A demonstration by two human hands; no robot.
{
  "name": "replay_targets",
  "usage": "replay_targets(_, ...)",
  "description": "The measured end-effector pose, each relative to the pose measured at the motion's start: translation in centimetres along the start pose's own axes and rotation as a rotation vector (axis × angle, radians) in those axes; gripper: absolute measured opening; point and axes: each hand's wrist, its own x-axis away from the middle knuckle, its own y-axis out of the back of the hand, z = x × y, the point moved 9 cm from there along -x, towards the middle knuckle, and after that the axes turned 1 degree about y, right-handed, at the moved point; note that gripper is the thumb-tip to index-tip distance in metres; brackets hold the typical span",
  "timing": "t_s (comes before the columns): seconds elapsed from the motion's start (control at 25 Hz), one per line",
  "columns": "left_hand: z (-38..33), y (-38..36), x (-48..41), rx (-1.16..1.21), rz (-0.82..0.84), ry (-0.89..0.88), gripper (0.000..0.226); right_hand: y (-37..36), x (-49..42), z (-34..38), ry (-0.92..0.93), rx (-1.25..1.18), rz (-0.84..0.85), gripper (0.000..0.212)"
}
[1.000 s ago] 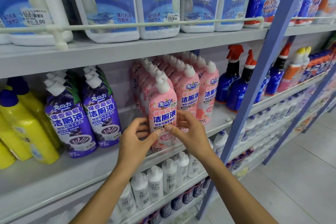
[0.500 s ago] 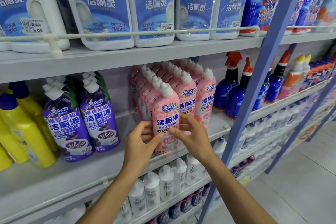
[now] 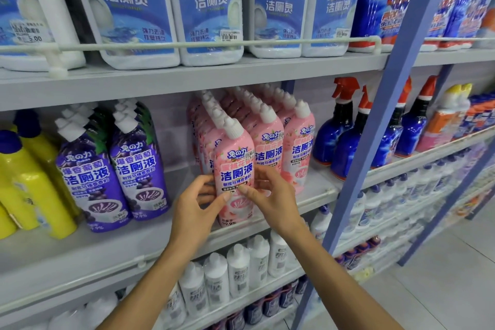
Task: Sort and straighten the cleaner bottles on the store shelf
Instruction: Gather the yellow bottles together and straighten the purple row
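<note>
A pink cleaner bottle (image 3: 235, 166) with a white cap stands at the front of the middle shelf (image 3: 80, 257), ahead of several rows of the same pink bottles (image 3: 270, 142). My left hand (image 3: 197, 211) holds its left side, thumb across the label. My right hand (image 3: 273, 195) holds its right side, fingers curled round it and thumb on the label. The bottle leans slightly to the left. Purple bottles (image 3: 112, 171) stand in two rows to the left, with a gap between them and the pink group.
Yellow bottles (image 3: 29, 185) fill the far left, blue spray bottles (image 3: 348, 139) the right beyond the pink rows. Large blue-labelled jugs (image 3: 209, 8) sit on the upper shelf behind a rail. White bottles (image 3: 238, 268) line the lower shelf. A blue upright post (image 3: 375, 126) divides the bays.
The front pink bottle has shifted a little rightward and back toward its row between both hands. The camera view has dropped slightly, so the shelves sit lower in the frame.
</note>
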Motion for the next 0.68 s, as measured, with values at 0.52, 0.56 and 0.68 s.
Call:
replay_targets(0.52, 0.07, 0.39, -0.16, -0.033, 0.010, -0.014, 0.033, -0.47, 0.23, 0.05, 0.013, -0.053, -0.003, 0.044)
replay_targets(0.56, 0.22, 0.53, -0.24, -0.032, 0.012, -0.014, 0.033, -0.54, 0.20, 0.09, 0.007, -0.054, 0.004, 0.044)
replay_targets(0.68, 0.54, 0.69, -0.36, -0.030, 0.021, -0.013, 0.034, -0.69, 0.05, -0.09, -0.005, -0.061, 0.017, 0.044)
